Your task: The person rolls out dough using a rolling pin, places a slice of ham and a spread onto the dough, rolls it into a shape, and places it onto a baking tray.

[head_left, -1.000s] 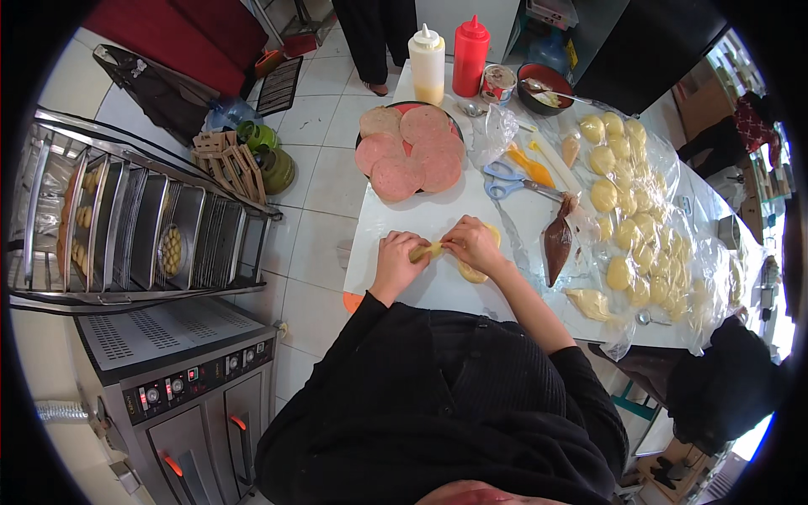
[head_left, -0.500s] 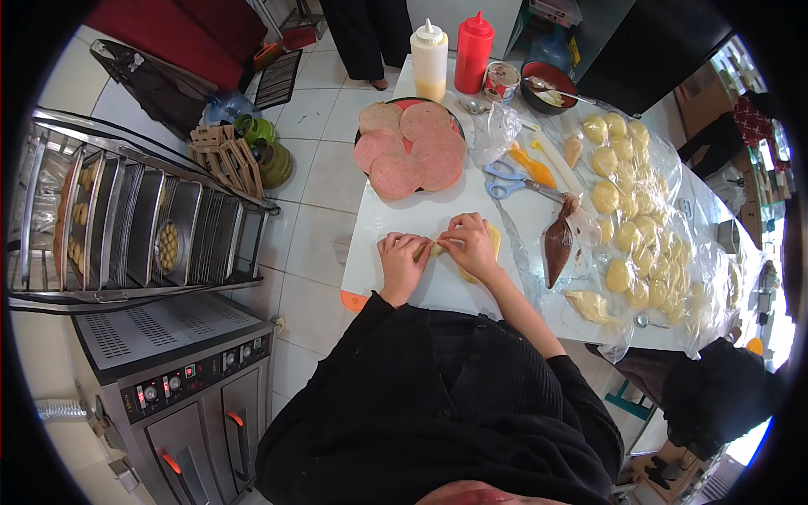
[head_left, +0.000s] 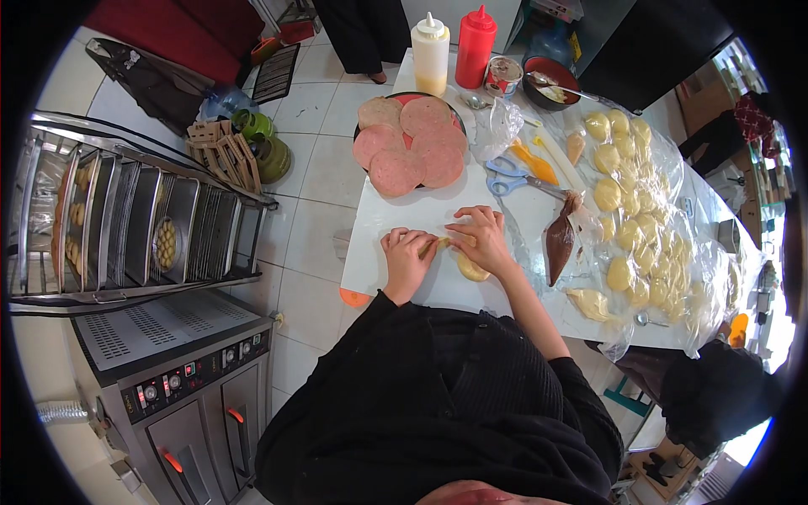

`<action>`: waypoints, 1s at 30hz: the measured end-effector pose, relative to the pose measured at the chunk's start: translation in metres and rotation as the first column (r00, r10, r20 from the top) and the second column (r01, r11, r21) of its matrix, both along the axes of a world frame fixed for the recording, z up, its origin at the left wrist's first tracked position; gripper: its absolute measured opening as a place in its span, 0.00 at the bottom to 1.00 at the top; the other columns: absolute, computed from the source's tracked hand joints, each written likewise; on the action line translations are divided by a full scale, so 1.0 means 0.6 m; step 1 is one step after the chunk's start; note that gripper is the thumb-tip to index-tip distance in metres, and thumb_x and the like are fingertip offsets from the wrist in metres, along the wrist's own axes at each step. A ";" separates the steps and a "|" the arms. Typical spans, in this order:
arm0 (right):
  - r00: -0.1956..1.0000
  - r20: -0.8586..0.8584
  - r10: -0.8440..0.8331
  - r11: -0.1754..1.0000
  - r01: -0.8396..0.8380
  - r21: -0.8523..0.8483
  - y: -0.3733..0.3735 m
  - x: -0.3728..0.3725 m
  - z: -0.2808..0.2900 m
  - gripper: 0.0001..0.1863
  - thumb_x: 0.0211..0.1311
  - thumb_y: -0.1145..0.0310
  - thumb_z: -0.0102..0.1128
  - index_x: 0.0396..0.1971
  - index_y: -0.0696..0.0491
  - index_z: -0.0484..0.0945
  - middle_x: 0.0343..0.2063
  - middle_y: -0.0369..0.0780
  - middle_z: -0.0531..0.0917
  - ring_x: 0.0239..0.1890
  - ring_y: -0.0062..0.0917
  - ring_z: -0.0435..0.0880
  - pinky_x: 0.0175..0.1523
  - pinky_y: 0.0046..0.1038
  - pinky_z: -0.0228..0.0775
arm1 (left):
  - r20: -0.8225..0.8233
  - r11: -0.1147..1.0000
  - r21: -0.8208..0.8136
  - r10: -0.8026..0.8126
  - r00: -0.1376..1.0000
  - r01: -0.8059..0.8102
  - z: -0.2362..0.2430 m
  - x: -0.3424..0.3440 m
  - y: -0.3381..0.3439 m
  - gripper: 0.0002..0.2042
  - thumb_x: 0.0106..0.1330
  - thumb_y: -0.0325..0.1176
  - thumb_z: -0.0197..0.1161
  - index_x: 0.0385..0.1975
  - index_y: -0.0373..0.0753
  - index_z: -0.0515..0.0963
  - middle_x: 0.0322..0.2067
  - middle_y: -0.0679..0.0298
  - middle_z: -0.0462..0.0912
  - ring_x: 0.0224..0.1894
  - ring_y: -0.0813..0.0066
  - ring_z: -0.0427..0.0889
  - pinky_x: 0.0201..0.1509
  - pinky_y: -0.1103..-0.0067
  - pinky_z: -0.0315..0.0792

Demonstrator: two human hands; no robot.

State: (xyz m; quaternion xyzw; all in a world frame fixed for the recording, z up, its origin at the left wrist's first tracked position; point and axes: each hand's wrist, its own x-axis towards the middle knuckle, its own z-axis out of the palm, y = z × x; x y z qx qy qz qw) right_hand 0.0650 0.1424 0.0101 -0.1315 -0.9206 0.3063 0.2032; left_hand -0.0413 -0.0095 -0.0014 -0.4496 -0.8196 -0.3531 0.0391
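Note:
Over the white board (head_left: 383, 220), my left hand (head_left: 407, 259) has its fingers curled and pressed on a small piece of pale yellow dough (head_left: 443, 242). My right hand (head_left: 486, 242) pinches the same dough from the other side, thumb and fingertips bent around it. The fingers cover most of that dough, so its full shape is hidden. A second part of yellow dough (head_left: 473, 269) shows on the board below my right palm; whether it joins the first I cannot tell. Beyond my hands, round pink meat slices (head_left: 397, 172) lie overlapping on a dark-rimmed plate (head_left: 461, 126).
Scissors (head_left: 507, 179), an orange tool (head_left: 536, 162) and a brown-filled piping bag (head_left: 559, 244) lie to the right. Many dough balls (head_left: 619, 273) sit under plastic. Two squeeze bottles (head_left: 431, 63), a can (head_left: 503, 76) and a bowl (head_left: 551, 88) stand behind. An oven (head_left: 198, 379) is at left.
My right hand has shifted slightly right and away from the left, its fingers more spread. More of the dough below its palm shows. The left hand stays nearly in place.

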 end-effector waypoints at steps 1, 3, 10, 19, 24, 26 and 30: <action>1.000 0.007 -0.001 0.999 0.001 0.033 -0.001 0.003 0.000 0.08 0.42 0.64 0.68 0.27 0.44 0.86 0.41 0.29 0.76 0.50 0.28 0.68 0.55 0.37 0.51 | 0.011 1.000 0.010 0.008 1.000 -0.008 -0.001 0.002 0.001 0.04 0.51 0.32 0.67 0.27 0.47 0.81 0.30 0.75 0.81 0.42 0.69 0.71 0.50 0.71 0.58; 1.000 0.017 -0.001 0.998 0.000 0.065 -0.002 0.004 -0.005 0.08 0.41 0.64 0.68 0.26 0.44 0.86 0.41 0.28 0.76 0.50 0.28 0.68 0.54 0.38 0.51 | 0.025 1.000 0.018 0.016 1.000 -0.017 -0.002 0.004 0.003 0.04 0.51 0.32 0.67 0.27 0.47 0.81 0.29 0.75 0.81 0.42 0.69 0.71 0.50 0.71 0.58; 1.000 0.003 -0.022 0.988 0.021 0.153 0.000 0.004 -0.027 0.08 0.43 0.66 0.67 0.28 0.43 0.85 0.42 0.30 0.76 0.50 0.29 0.68 0.54 0.39 0.51 | 0.002 1.000 0.028 0.002 1.000 -0.002 0.008 0.005 0.000 0.06 0.49 0.31 0.68 0.28 0.48 0.81 0.33 0.76 0.81 0.42 0.69 0.71 0.50 0.71 0.58; 0.999 0.018 -0.044 0.999 0.044 0.004 -0.010 -0.002 -0.017 0.07 0.45 0.66 0.66 0.28 0.45 0.85 0.42 0.31 0.75 0.52 0.30 0.66 0.55 0.39 0.51 | -0.011 1.000 -0.013 -0.018 1.000 0.018 0.000 0.008 -0.008 0.10 0.48 0.35 0.70 0.32 0.49 0.83 0.35 0.77 0.81 0.44 0.70 0.70 0.52 0.70 0.56; 0.994 0.104 -0.040 0.999 0.041 -0.003 -0.001 0.000 -0.007 0.06 0.43 0.65 0.68 0.25 0.45 0.85 0.43 0.31 0.75 0.53 0.30 0.65 0.55 0.39 0.51 | 0.011 1.000 -0.019 0.023 1.000 -0.023 0.013 0.009 -0.013 0.09 0.49 0.35 0.69 0.32 0.49 0.82 0.35 0.76 0.81 0.44 0.70 0.70 0.52 0.70 0.56; 0.997 0.050 -0.054 0.997 0.056 -0.043 -0.003 0.001 -0.004 0.04 0.43 0.65 0.68 0.23 0.45 0.85 0.43 0.30 0.75 0.53 0.30 0.65 0.55 0.39 0.50 | 0.025 0.998 -0.036 0.053 0.998 -0.052 0.009 0.004 -0.024 0.09 0.51 0.36 0.68 0.33 0.49 0.82 0.35 0.78 0.80 0.44 0.71 0.69 0.52 0.68 0.54; 0.996 0.085 0.023 1.000 -0.022 -0.007 -0.005 0.000 -0.015 0.05 0.43 0.66 0.68 0.24 0.45 0.85 0.43 0.31 0.75 0.53 0.31 0.65 0.56 0.39 0.50 | 0.046 0.998 -0.055 0.044 0.998 -0.041 0.002 0.002 -0.027 0.08 0.52 0.35 0.68 0.32 0.49 0.82 0.34 0.77 0.81 0.44 0.71 0.69 0.51 0.68 0.54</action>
